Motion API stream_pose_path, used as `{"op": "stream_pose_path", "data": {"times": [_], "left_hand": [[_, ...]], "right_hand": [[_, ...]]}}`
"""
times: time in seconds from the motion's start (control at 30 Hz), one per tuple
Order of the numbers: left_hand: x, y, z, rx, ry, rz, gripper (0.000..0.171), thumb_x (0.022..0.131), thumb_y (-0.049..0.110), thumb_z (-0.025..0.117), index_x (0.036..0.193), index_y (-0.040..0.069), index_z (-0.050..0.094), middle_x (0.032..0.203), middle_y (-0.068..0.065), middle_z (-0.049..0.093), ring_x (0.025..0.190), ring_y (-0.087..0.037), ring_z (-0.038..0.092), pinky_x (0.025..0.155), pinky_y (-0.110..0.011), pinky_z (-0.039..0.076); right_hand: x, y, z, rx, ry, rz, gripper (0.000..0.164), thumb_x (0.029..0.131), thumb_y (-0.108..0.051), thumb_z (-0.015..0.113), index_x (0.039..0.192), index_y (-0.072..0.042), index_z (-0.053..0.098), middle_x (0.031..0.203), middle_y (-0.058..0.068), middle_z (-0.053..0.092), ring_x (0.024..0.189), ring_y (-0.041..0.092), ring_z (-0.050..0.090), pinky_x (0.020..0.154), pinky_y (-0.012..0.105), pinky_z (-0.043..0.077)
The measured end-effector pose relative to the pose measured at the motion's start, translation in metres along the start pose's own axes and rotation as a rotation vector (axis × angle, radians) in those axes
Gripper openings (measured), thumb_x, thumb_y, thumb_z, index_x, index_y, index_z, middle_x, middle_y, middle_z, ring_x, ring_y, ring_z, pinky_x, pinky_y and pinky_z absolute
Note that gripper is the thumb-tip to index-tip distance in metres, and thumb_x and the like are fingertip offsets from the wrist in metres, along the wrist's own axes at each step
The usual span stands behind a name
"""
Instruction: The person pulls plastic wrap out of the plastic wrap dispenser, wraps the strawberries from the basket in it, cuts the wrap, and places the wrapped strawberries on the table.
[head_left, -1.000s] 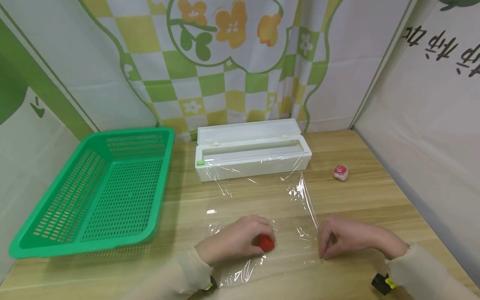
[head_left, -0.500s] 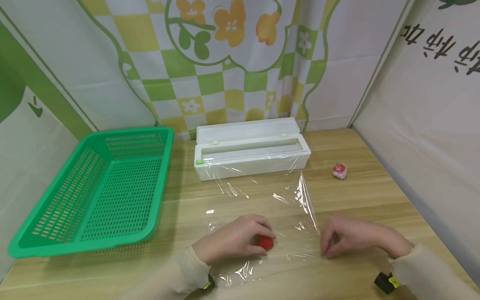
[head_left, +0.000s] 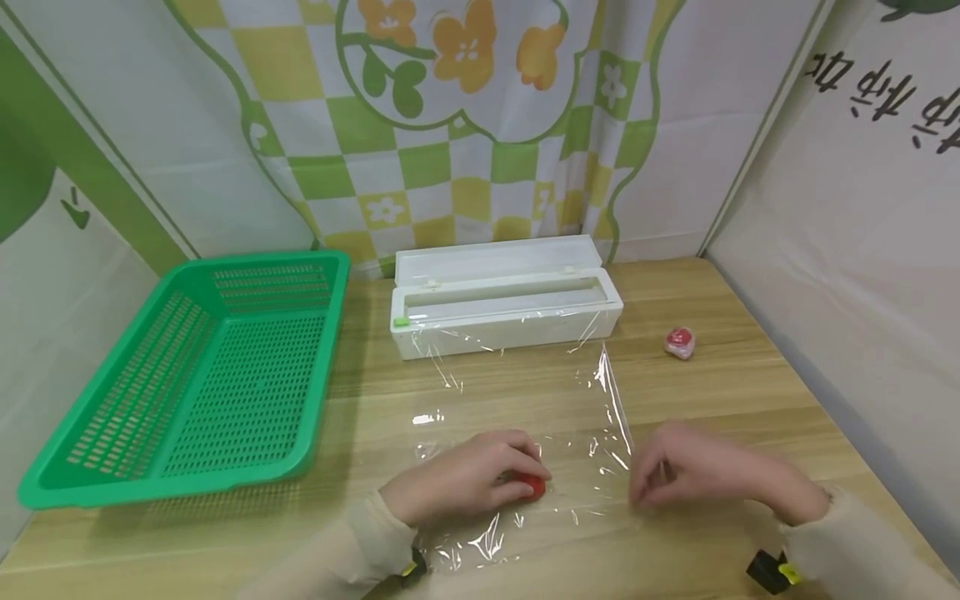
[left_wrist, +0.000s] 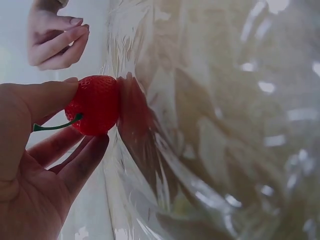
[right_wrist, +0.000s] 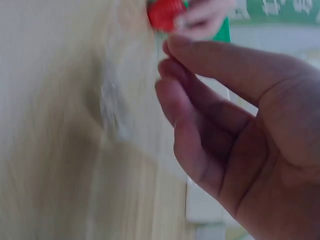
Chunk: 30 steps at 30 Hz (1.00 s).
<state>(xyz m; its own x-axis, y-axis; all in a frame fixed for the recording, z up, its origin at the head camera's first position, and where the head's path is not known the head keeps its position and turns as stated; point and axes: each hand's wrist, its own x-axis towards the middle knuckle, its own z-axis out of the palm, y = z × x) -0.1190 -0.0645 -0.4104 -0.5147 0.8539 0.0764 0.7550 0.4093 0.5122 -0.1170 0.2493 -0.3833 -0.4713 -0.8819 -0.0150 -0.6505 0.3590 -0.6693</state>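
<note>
My left hand (head_left: 476,471) grips a red strawberry (left_wrist: 97,106) with a thin green stem, thumb on one side and fingers on the other. In the left wrist view the strawberry's far side is right at the cling film (left_wrist: 215,130), which mirrors its red. Clear film runs down the table from the white dispenser box (head_left: 510,329) towards me. My right hand (head_left: 701,471), blurred, is low beside the film's right edge. Its fingers are curled and the thumb tip meets the index finger in the right wrist view, with no film showing between them.
A green plastic basket (head_left: 183,492) stands on the left of the wooden table (head_left: 735,392). Towards the right lies a small film-wrapped red thing (head_left: 680,342). The dispenser's lid (head_left: 495,260) is up, and a patterned curtain (head_left: 480,167) hangs behind.
My right hand, still half a second ago near the film's corner, is now blurred and slightly further left. The left hand and strawberry have barely moved; the strawberry is more covered by the thumb.
</note>
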Motion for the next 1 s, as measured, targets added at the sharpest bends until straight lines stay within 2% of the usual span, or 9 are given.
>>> {"op": "stream_pose_path", "data": {"times": [0.13,0.27,0.37,0.57,0.67,0.77,0.83,1.0], "left_hand": [[0.0,-0.002,0.0,-0.013,0.009,0.014,0.025,0.092,0.028,0.061,0.114,0.02,0.07,0.111,0.008,0.062,0.103,-0.001,0.055,0.098,-0.017,0.045],[0.0,-0.003,0.001,-0.02,0.015,0.018,0.025,0.092,0.028,0.062,0.113,0.02,0.07,0.11,0.008,0.063,0.103,-0.001,0.056,0.097,-0.017,0.045],[0.0,-0.004,0.001,-0.033,0.018,0.015,0.025,0.091,0.028,0.063,0.113,0.019,0.07,0.111,0.008,0.063,0.104,-0.001,0.056,0.098,-0.018,0.045],[0.0,-0.005,0.001,-0.061,0.011,0.007,0.026,0.09,0.028,0.064,0.114,0.019,0.07,0.112,0.008,0.063,0.104,-0.001,0.056,0.098,-0.018,0.045],[0.0,-0.005,0.002,-0.06,0.009,0.001,0.026,0.09,0.028,0.064,0.114,0.02,0.07,0.111,0.008,0.063,0.103,-0.001,0.056,0.097,-0.019,0.045],[0.0,-0.005,0.002,-0.064,0.007,-0.007,0.026,0.09,0.028,0.064,0.114,0.021,0.07,0.111,0.009,0.063,0.103,0.0,0.056,0.097,-0.019,0.046],[-0.001,-0.006,0.002,-0.065,0.009,-0.007,0.025,0.09,0.028,0.063,0.114,0.021,0.07,0.112,0.009,0.063,0.104,0.0,0.056,0.098,-0.02,0.046],[-0.001,-0.006,0.001,-0.063,0.016,-0.005,0.028,0.09,0.028,0.064,0.116,0.02,0.068,0.114,0.007,0.064,0.106,-0.001,0.056,0.097,-0.02,0.046]], "right_hand": [[0.017,-0.014,0.015,-0.178,0.02,-0.064,0.006,0.078,-0.023,0.075,0.084,-0.026,0.074,0.078,-0.018,0.066,0.07,-0.01,0.052,0.061,0.005,0.041],[0.031,-0.024,0.032,-0.303,0.028,-0.102,0.01,0.076,-0.027,0.077,0.084,-0.027,0.073,0.08,-0.02,0.064,0.075,-0.01,0.053,0.068,0.001,0.039],[0.039,-0.029,0.042,-0.392,0.037,-0.08,0.013,0.074,-0.034,0.077,0.083,-0.028,0.07,0.081,-0.021,0.061,0.076,-0.01,0.052,0.069,0.003,0.04],[0.047,-0.034,0.056,-0.546,0.052,-0.019,0.033,0.064,-0.046,0.08,0.083,-0.027,0.061,0.076,-0.019,0.047,0.068,-0.005,0.039,0.06,0.013,0.036],[0.049,-0.034,0.06,-0.583,0.055,-0.023,0.028,0.068,-0.04,0.079,0.082,-0.027,0.059,0.077,-0.018,0.045,0.067,-0.004,0.038,0.058,0.014,0.035],[0.051,-0.033,0.063,-0.607,0.092,-0.08,0.016,0.074,-0.03,0.075,0.078,-0.028,0.059,0.075,-0.017,0.047,0.064,-0.003,0.041,0.056,0.013,0.035],[0.052,-0.032,0.064,-0.618,0.12,-0.124,0.014,0.076,-0.024,0.072,0.074,-0.029,0.058,0.074,-0.018,0.048,0.063,-0.004,0.042,0.055,0.011,0.035],[0.054,-0.031,0.061,-0.55,0.152,-0.168,0.017,0.076,-0.019,0.07,0.071,-0.029,0.058,0.072,-0.019,0.049,0.064,-0.007,0.043,0.058,0.006,0.034]]}}
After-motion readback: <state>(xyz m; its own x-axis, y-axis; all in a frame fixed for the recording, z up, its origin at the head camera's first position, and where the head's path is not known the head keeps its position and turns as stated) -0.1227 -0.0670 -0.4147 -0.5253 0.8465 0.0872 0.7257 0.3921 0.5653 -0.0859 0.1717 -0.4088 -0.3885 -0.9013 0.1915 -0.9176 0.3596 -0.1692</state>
